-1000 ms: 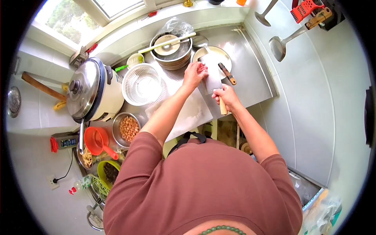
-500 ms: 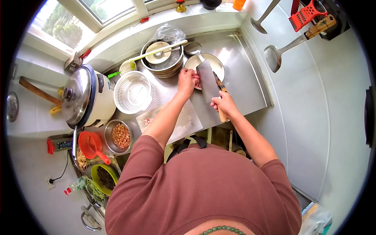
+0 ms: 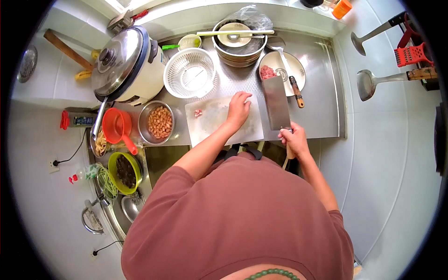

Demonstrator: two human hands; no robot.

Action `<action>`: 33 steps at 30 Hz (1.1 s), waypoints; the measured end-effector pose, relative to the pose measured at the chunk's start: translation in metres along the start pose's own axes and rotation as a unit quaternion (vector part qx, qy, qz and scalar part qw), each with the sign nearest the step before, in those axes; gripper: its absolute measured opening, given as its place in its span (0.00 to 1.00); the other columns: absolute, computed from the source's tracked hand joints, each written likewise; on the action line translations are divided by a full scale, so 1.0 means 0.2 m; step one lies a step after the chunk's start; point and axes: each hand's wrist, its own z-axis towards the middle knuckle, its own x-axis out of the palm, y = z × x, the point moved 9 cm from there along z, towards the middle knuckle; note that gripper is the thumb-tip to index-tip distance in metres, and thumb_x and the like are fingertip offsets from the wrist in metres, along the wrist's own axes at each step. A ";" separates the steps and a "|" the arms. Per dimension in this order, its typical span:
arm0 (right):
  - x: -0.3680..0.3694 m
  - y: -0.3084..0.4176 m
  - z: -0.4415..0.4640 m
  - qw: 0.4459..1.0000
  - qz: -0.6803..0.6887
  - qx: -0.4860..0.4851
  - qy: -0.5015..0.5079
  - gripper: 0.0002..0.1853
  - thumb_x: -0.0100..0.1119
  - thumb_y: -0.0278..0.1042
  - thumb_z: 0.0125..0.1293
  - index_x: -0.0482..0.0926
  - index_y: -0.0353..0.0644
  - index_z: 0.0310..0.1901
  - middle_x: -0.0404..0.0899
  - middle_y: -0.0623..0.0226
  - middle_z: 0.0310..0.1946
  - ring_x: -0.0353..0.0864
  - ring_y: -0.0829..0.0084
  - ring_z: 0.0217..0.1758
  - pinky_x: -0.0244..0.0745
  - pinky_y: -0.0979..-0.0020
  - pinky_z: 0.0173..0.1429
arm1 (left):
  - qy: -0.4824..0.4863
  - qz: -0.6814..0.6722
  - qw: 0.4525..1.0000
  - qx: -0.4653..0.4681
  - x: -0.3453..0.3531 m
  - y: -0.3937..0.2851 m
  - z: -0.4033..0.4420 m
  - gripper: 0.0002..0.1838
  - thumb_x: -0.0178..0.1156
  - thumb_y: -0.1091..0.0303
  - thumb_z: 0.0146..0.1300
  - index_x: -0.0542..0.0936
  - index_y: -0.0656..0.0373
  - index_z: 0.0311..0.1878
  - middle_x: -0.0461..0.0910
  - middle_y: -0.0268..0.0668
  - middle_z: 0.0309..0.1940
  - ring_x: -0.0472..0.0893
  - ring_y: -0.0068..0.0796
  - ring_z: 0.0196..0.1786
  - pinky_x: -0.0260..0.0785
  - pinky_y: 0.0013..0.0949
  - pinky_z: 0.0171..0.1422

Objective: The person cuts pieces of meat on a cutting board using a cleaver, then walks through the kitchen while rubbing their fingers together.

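My right hand grips the handle of a broad cleaver, whose blade points away from me to the right of the white cutting board. Beyond the blade's far end, diced raw meat lies on a white plate. A wooden-handled utensil rests across that plate. Over the board is my left hand, empty, with its fingers stretched out. A few small meat scraps remain on the board's left part.
A white plastic basket and stacked bowls stand behind the board. To the left are a steel bowl of peanuts, a red strainer, a large cooker and a yellow-green bowl. Utensils hang on the right wall.
My left hand has drawn back from the meat on the plate to above the board. The cleaver, still in my right hand, has come nearer to me. The camera view has shifted.
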 end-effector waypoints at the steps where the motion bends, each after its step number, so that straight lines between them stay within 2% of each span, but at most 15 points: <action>1: 0.04 -0.04 0.00 1.000 0.012 0.006 0.019 0.08 0.54 0.28 0.59 0.77 0.37 0.39 0.78 0.70 0.24 0.71 0.84 0.19 0.68 0.78 0.24 | -0.002 -0.015 1.000 -0.023 -0.05 0.01 -0.05 0.13 0.58 0.81 0.54 0.79 0.61 0.44 0.77 0.43 0.44 0.79 0.38 0.43 0.76 0.32 0.41; 7: 0.26 -0.09 -0.05 0.998 0.011 0.005 0.066 0.08 0.54 0.27 0.60 0.77 0.37 0.41 0.78 0.71 0.23 0.71 0.84 0.20 0.68 0.79 0.25 | -0.003 -0.038 0.994 -0.102 -0.33 0.09 -0.27 0.14 0.58 0.81 0.54 0.80 0.60 0.46 0.77 0.41 0.45 0.80 0.35 0.41 0.75 0.30 0.41; 11: 0.32 -0.04 -0.04 0.965 -0.235 -0.113 0.014 0.09 0.54 0.28 0.61 0.78 0.38 0.42 0.78 0.71 0.24 0.72 0.82 0.20 0.68 0.78 0.25 | -0.025 0.006 0.992 -0.120 -0.50 0.21 -0.37 0.15 0.59 0.81 0.54 0.80 0.60 0.46 0.77 0.42 0.46 0.80 0.34 0.39 0.76 0.30 0.42; 15: 0.42 -0.14 -0.01 0.994 -0.062 0.012 0.085 0.08 0.54 0.30 0.60 0.77 0.37 0.38 0.78 0.69 0.21 0.73 0.81 0.20 0.69 0.77 0.25 | -0.036 0.020 0.990 -0.135 -0.64 0.24 -0.40 0.15 0.60 0.80 0.52 0.80 0.60 0.46 0.77 0.42 0.46 0.80 0.36 0.39 0.76 0.31 0.41; 19: 0.51 -0.20 0.03 0.988 0.048 0.083 0.125 0.04 0.54 0.29 0.62 0.75 0.38 0.36 0.77 0.69 0.21 0.71 0.82 0.18 0.68 0.77 0.23 | -0.071 0.110 0.988 -0.081 -0.74 0.27 -0.39 0.16 0.62 0.80 0.50 0.79 0.61 0.44 0.77 0.42 0.44 0.79 0.39 0.41 0.75 0.33 0.45; 21: 0.55 -0.25 0.08 0.984 0.059 0.095 0.137 0.03 0.55 0.29 0.62 0.73 0.41 0.34 0.77 0.69 0.22 0.71 0.82 0.19 0.67 0.77 0.23 | -0.078 0.124 0.987 -0.061 -0.78 0.29 -0.36 0.15 0.62 0.81 0.49 0.79 0.61 0.43 0.77 0.42 0.43 0.78 0.41 0.43 0.73 0.35 0.48; 24: 0.61 -0.26 0.11 0.979 0.091 0.106 0.151 0.03 0.55 0.29 0.63 0.72 0.41 0.34 0.77 0.69 0.22 0.71 0.81 0.19 0.67 0.77 0.23 | -0.059 0.134 0.986 -0.079 -0.79 0.33 -0.34 0.14 0.62 0.80 0.47 0.78 0.61 0.41 0.76 0.41 0.41 0.76 0.43 0.45 0.69 0.39 0.52; 27: 0.63 -0.28 0.14 0.974 0.117 0.113 0.156 0.03 0.55 0.30 0.63 0.72 0.42 0.33 0.77 0.69 0.22 0.72 0.81 0.20 0.68 0.76 0.23 | -0.035 0.153 0.985 -0.077 -0.77 0.37 -0.33 0.13 0.61 0.79 0.47 0.78 0.60 0.39 0.77 0.41 0.41 0.73 0.46 0.45 0.65 0.41 0.52; 33: 0.59 -0.34 0.23 0.986 0.066 0.085 0.125 0.06 0.56 0.32 0.63 0.72 0.41 0.31 0.76 0.70 0.22 0.72 0.80 0.19 0.69 0.76 0.24 | -0.028 0.185 0.979 -0.076 -0.73 0.45 -0.31 0.12 0.61 0.79 0.46 0.79 0.58 0.37 0.75 0.40 0.40 0.72 0.46 0.47 0.67 0.41 0.52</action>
